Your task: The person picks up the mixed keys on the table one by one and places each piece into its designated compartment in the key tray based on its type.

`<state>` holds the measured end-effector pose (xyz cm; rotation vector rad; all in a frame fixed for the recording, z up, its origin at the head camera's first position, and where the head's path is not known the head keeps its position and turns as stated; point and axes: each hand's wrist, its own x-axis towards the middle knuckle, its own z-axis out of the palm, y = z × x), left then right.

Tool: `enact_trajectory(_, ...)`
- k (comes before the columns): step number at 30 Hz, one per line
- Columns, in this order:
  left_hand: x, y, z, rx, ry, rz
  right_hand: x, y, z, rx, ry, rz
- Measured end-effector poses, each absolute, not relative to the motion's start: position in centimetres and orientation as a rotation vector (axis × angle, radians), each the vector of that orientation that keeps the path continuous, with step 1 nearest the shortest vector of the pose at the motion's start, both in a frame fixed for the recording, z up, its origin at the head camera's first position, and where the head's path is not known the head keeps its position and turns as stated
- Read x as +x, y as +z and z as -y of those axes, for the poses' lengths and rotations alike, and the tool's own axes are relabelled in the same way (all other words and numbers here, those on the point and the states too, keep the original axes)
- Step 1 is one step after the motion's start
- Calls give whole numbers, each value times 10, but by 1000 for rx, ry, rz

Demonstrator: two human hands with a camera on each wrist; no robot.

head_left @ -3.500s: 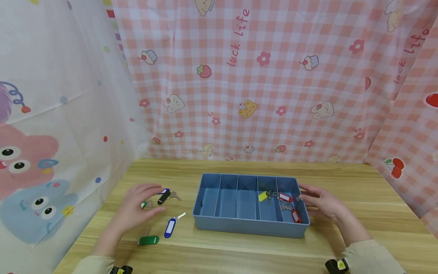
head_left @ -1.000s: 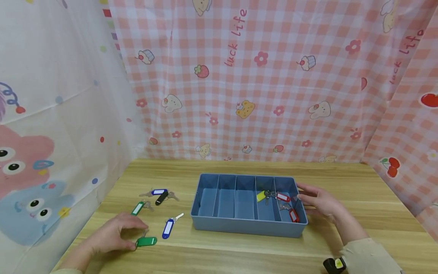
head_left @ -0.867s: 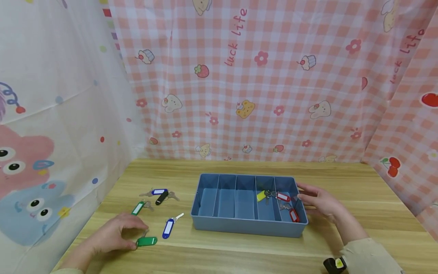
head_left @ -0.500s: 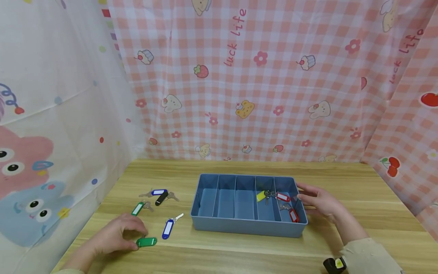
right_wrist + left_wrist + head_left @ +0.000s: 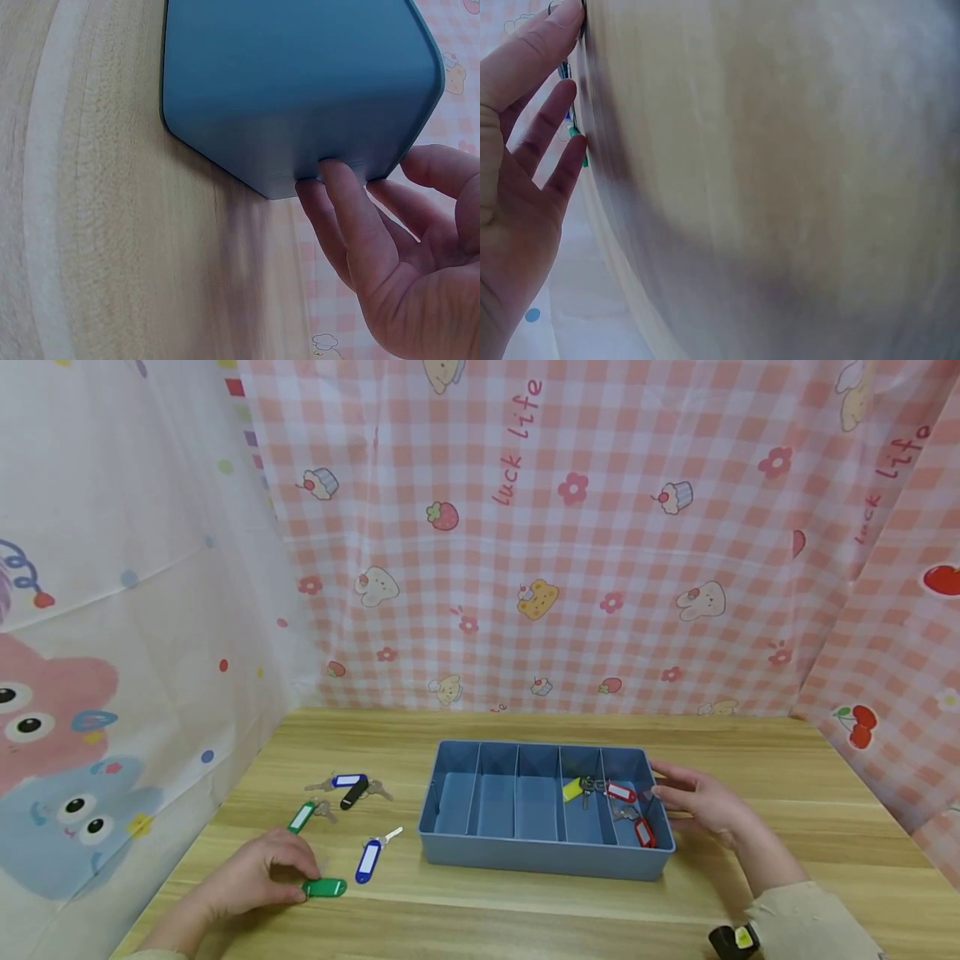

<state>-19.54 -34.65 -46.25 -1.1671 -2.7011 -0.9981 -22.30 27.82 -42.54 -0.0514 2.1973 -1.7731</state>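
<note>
With thumb and fingertips, my left hand [image 5: 258,872] pinches the ring end of a green key tag [image 5: 326,887] low at the table's left; its key is hidden by the fingers. Just beyond that hand lies another green key tag [image 5: 302,817] with a key. A blue key tag [image 5: 368,861] is to the right of it. My right hand [image 5: 708,806] touches the right end of a blue-grey divided box [image 5: 547,852]; in the right wrist view its fingertips rest against the end wall. A yellow key tag [image 5: 573,789] and red key tags [image 5: 644,832] lie inside the box's right compartments.
Farther back on the left, a black key tag [image 5: 355,792] overlaps another blue key tag [image 5: 347,781], both with keys. The wooden table [image 5: 510,918] is closed off behind by a pink checked cloth [image 5: 420,560] and on the left by a white printed cloth [image 5: 172,568].
My left hand has come down from near the farther tags to the nearest green tag and taken hold of it; the tag has shifted slightly right. My right hand has stayed at the box.
</note>
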Motion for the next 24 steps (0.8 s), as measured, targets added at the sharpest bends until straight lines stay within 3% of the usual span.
enact_trajectory(24, -194, -465, 343, -1044, -1131, 2741, -222, -423, -277, -25, -1782, -2176)
